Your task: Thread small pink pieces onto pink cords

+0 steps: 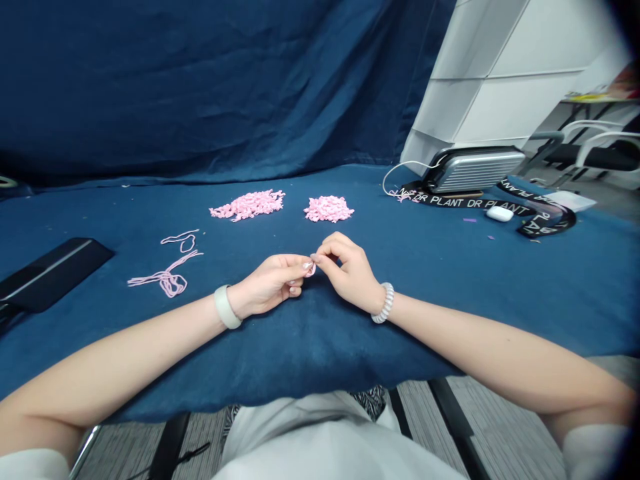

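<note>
Over the blue cloth, my left hand (277, 283) and my right hand (350, 270) meet at their fingertips. Between them is a short loop of pink yarn (313, 269), mostly covered by the fingers. The left thumb and forefinger pinch it, and the right thumb and forefinger close on its upper end. Beyond my hands lie two piles of small pink knotted yarn pieces, a wider left pile (249, 205) and a rounder right pile (329, 209). Left of my left hand rest a bundle of pink yarn strands (167, 280) and a thin loose strand (183, 239).
A black flat object with a pale stripe (55, 273) lies at the left. At the back right are a silver ridged case (477, 170) with a white cable, a black lettered strap (450, 202) and a white earbud case (500, 213). A blue curtain (225, 87) hangs behind.
</note>
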Motion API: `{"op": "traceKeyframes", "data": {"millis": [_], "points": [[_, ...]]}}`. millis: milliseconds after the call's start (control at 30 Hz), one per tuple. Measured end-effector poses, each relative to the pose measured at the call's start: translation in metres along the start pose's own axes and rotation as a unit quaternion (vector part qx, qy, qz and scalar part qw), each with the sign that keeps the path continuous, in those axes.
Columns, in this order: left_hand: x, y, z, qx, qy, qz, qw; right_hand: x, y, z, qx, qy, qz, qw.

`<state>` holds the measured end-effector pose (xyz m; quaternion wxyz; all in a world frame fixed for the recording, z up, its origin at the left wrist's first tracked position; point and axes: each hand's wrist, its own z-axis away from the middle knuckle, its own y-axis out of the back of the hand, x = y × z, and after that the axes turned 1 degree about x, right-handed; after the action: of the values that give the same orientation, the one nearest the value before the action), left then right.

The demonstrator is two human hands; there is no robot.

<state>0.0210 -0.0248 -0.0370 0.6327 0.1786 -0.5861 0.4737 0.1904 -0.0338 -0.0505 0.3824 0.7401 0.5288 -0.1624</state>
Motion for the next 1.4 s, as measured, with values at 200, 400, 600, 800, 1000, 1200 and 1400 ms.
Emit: {"op": "traceKeyframes", "data": {"millis": [200, 400, 600, 800, 1000, 1200, 1400], "points": [[0.0, 0.002, -0.001, -0.01, 0.015, -0.046, 0.999, -0.002, 0.001, 0.001, -0.044, 0.026, -0.016, 0.999], [0.0, 0.002, 0.0, 0.011, 0.018, -0.122, 0.992, -0.002, 0.005, 0.0, -0.107, 0.007, -0.05, 0.993], [-0.003, 0.001, 0.001, 0.008, -0.009, -0.134, 0.991, -0.002, 0.005, -0.002, -0.155, -0.201, -0.174, 0.952], [-0.01, 0.001, 0.0, 0.022, -0.062, -0.086, 0.994, 0.001, 0.009, -0.009, -0.205, -0.313, -0.213, 0.903], [-0.014, 0.002, 0.002, -0.011, -0.108, -0.119, 0.987, -0.005, 0.013, -0.012, -0.301, -0.306, -0.193, 0.882], [-0.013, 0.0, 0.004, -0.008, -0.126, -0.164, 0.978, -0.005, 0.014, -0.011, -0.312, -0.305, -0.199, 0.877], [-0.015, 0.002, 0.004, -0.012, -0.125, -0.199, 0.972, -0.007, 0.017, -0.012, -0.353, -0.333, -0.232, 0.843]]}}
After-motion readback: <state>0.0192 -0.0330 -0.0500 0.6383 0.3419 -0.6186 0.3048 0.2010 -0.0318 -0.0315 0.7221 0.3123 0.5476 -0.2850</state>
